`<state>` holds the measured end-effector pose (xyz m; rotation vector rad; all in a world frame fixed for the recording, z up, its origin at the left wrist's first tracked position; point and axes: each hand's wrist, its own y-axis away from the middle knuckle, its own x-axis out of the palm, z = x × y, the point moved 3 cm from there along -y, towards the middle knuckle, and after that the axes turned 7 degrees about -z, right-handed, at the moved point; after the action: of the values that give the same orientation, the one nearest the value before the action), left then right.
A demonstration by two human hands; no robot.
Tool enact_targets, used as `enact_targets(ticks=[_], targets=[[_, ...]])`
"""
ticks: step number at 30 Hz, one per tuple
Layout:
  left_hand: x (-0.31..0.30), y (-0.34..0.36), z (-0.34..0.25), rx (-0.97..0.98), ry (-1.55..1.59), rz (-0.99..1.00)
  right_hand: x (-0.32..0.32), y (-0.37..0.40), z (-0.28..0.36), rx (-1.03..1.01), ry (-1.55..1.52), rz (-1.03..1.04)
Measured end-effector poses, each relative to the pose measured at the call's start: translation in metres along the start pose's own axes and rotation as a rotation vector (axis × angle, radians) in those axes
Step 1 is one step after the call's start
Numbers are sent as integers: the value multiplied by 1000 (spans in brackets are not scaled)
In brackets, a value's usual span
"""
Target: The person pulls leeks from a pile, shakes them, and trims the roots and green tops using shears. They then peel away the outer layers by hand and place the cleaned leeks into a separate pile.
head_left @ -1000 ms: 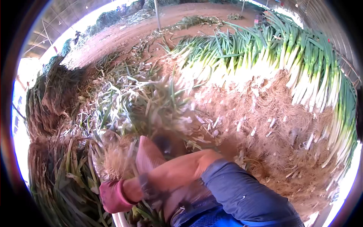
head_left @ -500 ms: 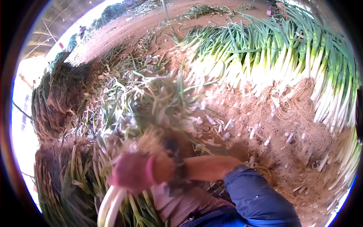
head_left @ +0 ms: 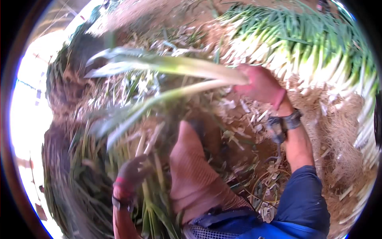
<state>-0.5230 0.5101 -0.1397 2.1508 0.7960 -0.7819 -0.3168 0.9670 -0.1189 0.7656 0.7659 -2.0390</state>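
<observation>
My right hand (head_left: 260, 85), in a reddish-pink glove, grips a few long green onions (head_left: 187, 65) by their white root ends. Their leaves stretch left across the view, blurred by motion. Low on the left, my left hand (head_left: 134, 170), in a dark glove with a pink cuff, is at a heap of untrimmed green onions (head_left: 85, 191). Its fingers curl at the pale stalks (head_left: 148, 141) that rise just above it; blur softens the exact contact. My bent knee (head_left: 189, 159) lies between the two hands.
A long row of cleaned green onions (head_left: 314, 51) lies at upper right, roots toward me. Cut roots (head_left: 338, 131) cover the ground on the right. Peeled leaves and scraps (head_left: 135, 85) are strewn ahead. A darker bundle of onions (head_left: 75, 67) stands at upper left.
My right hand has swung from the lower left to the upper right with the green onions, whose leaves now trail left. My left hand now shows at the heap. The view has shifted.
</observation>
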Motion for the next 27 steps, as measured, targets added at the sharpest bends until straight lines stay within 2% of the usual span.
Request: enact_targets(ticks=[2, 4, 5, 8, 10, 12, 13, 16, 18, 20, 21, 24, 26, 27], targets=[[-12, 3, 51, -149, 46, -62, 7, 0, -8, 50, 178, 64], [-27, 3, 120, -266, 285, -170, 16, 1, -10, 106, 182, 91], [-32, 7, 145, -271, 288, -203, 22, 3, -17, 93, 185, 103], [-36, 24, 148, -335, 342, -259, 48, 15, -55, 152, 256, 197], [-32, 26, 138, -317, 451, -219, 60, 30, -63, 274, 192, 345], [-16, 21, 121, -274, 621, -192, 60, 50, -46, 530, 24, 407], [-9, 17, 109, -253, 673, -163, 58, 57, -32, 571, -96, 398], [16, 2, 50, -189, 762, -89, 40, 65, 5, 556, -135, 335], [42, -20, 27, -26, 838, 17, 24, 63, 32, 531, -92, 361], [57, -22, -24, -66, 1080, 119, 7, 63, 58, 440, -28, 257], [67, -30, -39, -23, 1139, 166, -4, 65, 93, 456, -19, 242], [91, -58, -71, 58, 1394, 299, -18, 80, 133, 358, -58, 136], [79, -46, -100, 63, 1481, 266, -20, 93, 164, 359, -26, 155], [68, -43, -111, 213, 1605, 239, -19, 101, 172, 370, 8, 168]])
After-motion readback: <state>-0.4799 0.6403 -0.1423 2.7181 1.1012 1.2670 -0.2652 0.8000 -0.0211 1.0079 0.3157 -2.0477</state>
